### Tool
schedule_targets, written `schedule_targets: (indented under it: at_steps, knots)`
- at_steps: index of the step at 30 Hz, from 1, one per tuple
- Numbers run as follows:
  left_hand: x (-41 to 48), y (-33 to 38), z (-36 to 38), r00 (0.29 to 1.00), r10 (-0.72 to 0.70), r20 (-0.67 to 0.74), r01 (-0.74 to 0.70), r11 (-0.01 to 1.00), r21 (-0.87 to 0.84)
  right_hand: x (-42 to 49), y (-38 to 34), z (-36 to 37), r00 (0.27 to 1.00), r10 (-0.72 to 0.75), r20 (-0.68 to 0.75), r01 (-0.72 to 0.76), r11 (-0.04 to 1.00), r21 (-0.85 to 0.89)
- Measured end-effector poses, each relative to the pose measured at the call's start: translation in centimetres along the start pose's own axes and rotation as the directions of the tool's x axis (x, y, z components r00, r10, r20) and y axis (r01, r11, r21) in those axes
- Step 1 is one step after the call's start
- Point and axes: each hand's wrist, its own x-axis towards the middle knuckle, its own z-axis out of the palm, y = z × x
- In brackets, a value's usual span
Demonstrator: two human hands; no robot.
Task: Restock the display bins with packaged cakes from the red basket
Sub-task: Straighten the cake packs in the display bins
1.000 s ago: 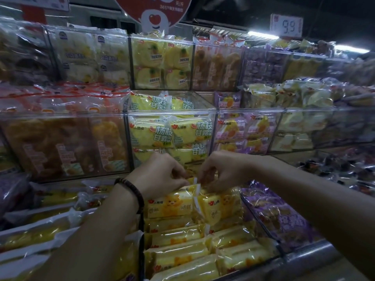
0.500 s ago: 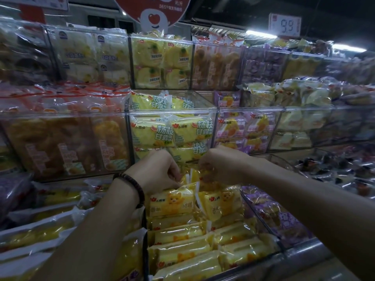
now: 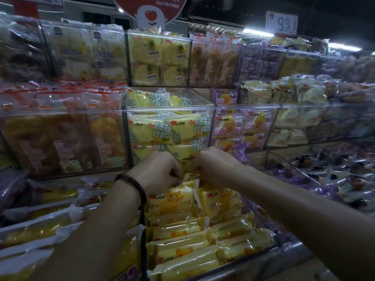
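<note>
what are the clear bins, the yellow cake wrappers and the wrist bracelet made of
The display bins: rigid clear plastic, likely acrylic; see-through walls, glossy straight edges. The cake wrappers: thin glossy plastic film; crinkles, glare, crimped ends. The bracelet: dark round beads, possibly wood; too dim to be sure.

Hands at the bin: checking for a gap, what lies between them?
In the head view, the crimped top of a yellow cake packet sits between left hand and right hand.

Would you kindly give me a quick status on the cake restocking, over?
Left hand and right hand pinching yellow cake packets at bin's rear. Clear bin nearly full. No obstruction seen.
</note>
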Motion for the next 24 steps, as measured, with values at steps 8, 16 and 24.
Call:
schedule_targets:
  at_steps: [8, 16, 24]
  knots:
    - [-1.0, 0.5, -1.6, 0.996, 0.035, -0.088, -0.05, 0.984, -0.173, -2.8, 2.8, -3.9, 0.997, -0.08, 0.001, 0.077, 0.96, 0.269]
    - [-1.9, 1.7, -2.2, 0.986, 0.076, 0.15, -0.063, 0.994, -0.093, -6.8, 3.2, -4.0, 0.953, -0.218, 0.21, 0.172, 0.961, 0.217]
    - [-2.0, 1.8, -2.6, 0.983, -0.009, 0.184, 0.02, 0.998, -0.06, -6.6, 1.6, -2.4, 0.993, -0.109, -0.033, 0.107, 0.992, -0.064]
